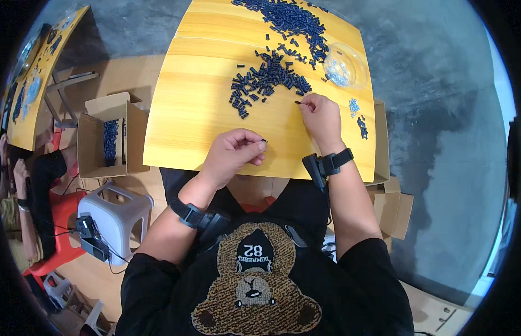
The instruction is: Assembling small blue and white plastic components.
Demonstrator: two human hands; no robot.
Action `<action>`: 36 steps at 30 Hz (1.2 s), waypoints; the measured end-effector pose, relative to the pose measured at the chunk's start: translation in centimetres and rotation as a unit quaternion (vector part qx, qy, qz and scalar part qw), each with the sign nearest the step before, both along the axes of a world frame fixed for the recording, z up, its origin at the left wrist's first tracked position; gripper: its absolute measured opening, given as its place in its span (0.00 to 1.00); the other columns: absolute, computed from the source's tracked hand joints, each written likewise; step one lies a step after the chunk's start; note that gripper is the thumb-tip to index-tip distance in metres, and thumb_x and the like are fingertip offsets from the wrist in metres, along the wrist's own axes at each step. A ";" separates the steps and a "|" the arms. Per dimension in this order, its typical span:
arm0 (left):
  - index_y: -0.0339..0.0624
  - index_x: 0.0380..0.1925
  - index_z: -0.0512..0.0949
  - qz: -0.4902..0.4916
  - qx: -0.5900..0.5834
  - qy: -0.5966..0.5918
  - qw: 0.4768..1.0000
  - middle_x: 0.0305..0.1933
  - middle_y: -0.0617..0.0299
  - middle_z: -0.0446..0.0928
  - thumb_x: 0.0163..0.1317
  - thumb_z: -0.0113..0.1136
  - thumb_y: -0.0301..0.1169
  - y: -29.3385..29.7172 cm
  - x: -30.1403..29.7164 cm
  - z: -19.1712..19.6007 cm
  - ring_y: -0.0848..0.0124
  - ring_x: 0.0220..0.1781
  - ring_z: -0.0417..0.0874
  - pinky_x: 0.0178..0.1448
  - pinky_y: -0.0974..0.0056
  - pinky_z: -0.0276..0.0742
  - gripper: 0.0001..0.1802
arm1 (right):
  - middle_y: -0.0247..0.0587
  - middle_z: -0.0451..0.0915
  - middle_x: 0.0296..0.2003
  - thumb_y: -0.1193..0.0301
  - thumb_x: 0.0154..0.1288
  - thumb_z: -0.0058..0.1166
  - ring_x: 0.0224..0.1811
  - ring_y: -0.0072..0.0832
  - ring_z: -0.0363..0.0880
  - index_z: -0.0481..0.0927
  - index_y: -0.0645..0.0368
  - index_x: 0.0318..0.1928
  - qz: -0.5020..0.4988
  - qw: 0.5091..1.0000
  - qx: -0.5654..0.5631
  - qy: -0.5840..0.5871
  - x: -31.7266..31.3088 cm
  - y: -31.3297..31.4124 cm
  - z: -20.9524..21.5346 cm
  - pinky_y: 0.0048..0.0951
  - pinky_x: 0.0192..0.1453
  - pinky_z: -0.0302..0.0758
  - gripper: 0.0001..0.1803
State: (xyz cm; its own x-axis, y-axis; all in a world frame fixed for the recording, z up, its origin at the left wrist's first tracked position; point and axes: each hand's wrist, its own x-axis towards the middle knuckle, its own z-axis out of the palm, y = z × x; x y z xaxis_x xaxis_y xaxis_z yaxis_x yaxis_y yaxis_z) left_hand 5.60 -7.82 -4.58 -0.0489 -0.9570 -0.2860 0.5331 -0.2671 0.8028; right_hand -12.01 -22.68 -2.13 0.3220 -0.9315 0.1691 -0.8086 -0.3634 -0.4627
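Note:
My left hand (pixel 232 155) is over the near edge of the yellow table (pixel 185 112), thumb and forefinger pinched on a small black piece (pixel 264 141) whose tip alone shows. Farther right, my right hand (pixel 323 116) is closed too, and a small dark cylindrical piece (pixel 298 102) sticks out from its fingertips. Just beyond it spreads a loose heap of small black cylindrical pieces (pixel 266 78). A larger heap of the same pieces (pixel 294 19) covers the far end of the table.
A clear round dish (pixel 358 73) holds small pale pieces. Near it lie a little pale-blue pile (pixel 354 106) and a little black pile (pixel 362 127). On the floor stand a carton with dark pieces (pixel 88 137) and a grey stool (pixel 112 204). Another person sits far left.

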 end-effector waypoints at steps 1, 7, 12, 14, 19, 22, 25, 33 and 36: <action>0.36 0.34 0.76 -0.003 0.001 0.001 1.000 0.29 0.61 0.77 0.58 0.59 0.27 0.0 0.0 0.1 0.75 0.30 0.78 0.35 0.72 0.76 0.07 | 0.49 0.78 0.24 0.74 0.51 0.53 0.27 0.41 0.78 0.80 0.60 0.28 0.024 1.000 -0.001 -0.010 0.0 0.6 0.3 0.34 0.32 0.74 0.05; 0.36 0.34 0.76 -0.002 -0.004 -0.004 1.000 0.29 0.61 0.78 0.58 0.59 0.27 0.0 0.0 0.0 0.75 0.30 0.78 0.35 0.72 0.76 0.07 | 0.48 0.77 0.24 0.74 0.51 0.53 0.26 0.41 0.77 0.79 0.62 0.27 0.004 0.998 -0.038 -0.045 -1.5 3.3 1.4 0.32 0.31 0.74 0.04; 0.36 0.36 0.75 -0.002 0.004 -0.012 1.000 0.32 0.60 0.78 0.58 0.59 0.27 -0.1 -0.1 -0.1 0.75 0.31 0.79 0.35 0.72 0.76 0.08 | 0.47 0.77 0.23 0.75 0.51 0.54 0.26 0.40 0.77 0.78 0.62 0.26 -0.018 0.999 -0.010 -0.046 -4.4 5.5 1.0 0.33 0.31 0.73 0.03; 0.36 0.36 0.75 0.002 0.005 -0.010 1.000 0.32 0.60 0.78 0.59 0.58 0.27 0.0 -0.2 0.0 0.74 0.32 0.79 0.36 0.72 0.76 0.08 | 0.47 0.76 0.23 0.75 0.51 0.54 0.26 0.41 0.76 0.78 0.62 0.25 -0.033 0.998 0.014 -0.049 -5.2 5.9 0.9 0.33 0.32 0.73 0.03; 0.36 0.38 0.74 0.013 0.012 -0.016 1.000 0.33 0.59 0.78 0.59 0.57 0.26 0.1 -0.1 -0.2 0.73 0.32 0.79 0.37 0.70 0.75 0.08 | 0.47 0.76 0.23 0.75 0.50 0.54 0.26 0.41 0.76 0.78 0.61 0.25 -0.046 0.998 -0.006 -0.035 -6.2 6.0 0.7 0.34 0.32 0.73 0.03; 0.35 0.38 0.74 0.014 0.008 -0.016 1.000 0.33 0.58 0.78 0.60 0.56 0.26 0.1 -0.2 -0.1 0.73 0.33 0.78 0.37 0.71 0.75 0.08 | 0.47 0.76 0.23 0.75 0.50 0.54 0.27 0.42 0.76 0.78 0.60 0.25 -0.052 0.998 -0.009 -0.022 -7.2 5.8 0.4 0.35 0.32 0.73 0.03; 0.35 0.39 0.74 0.015 0.006 -0.021 1.000 0.34 0.58 0.78 0.60 0.56 0.26 0.2 -0.3 -0.2 0.73 0.33 0.78 0.37 0.71 0.75 0.08 | 0.48 0.76 0.23 0.75 0.50 0.53 0.27 0.42 0.76 0.78 0.61 0.25 -0.047 0.999 0.000 -0.019 -7.7 5.7 0.5 0.35 0.32 0.73 0.03; 0.35 0.38 0.74 0.023 0.010 -0.022 0.999 0.34 0.59 0.77 0.60 0.56 0.25 0.2 -0.5 0.2 0.73 0.33 0.78 0.38 0.71 0.75 0.08 | 0.50 0.77 0.23 0.75 0.50 0.54 0.26 0.43 0.76 0.78 0.62 0.24 -0.043 0.997 -0.027 -0.049 -7.6 4.4 1.0 0.35 0.31 0.73 0.04; 0.35 0.39 0.74 0.026 0.010 -0.030 0.999 0.34 0.59 0.77 0.60 0.56 0.25 0.2 -0.5 0.1 0.73 0.33 0.78 0.38 0.71 0.75 0.08 | 0.50 0.77 0.23 0.75 0.50 0.54 0.26 0.43 0.77 0.79 0.62 0.24 -0.035 0.998 -0.036 -0.035 -7.5 3.6 1.0 0.35 0.31 0.74 0.04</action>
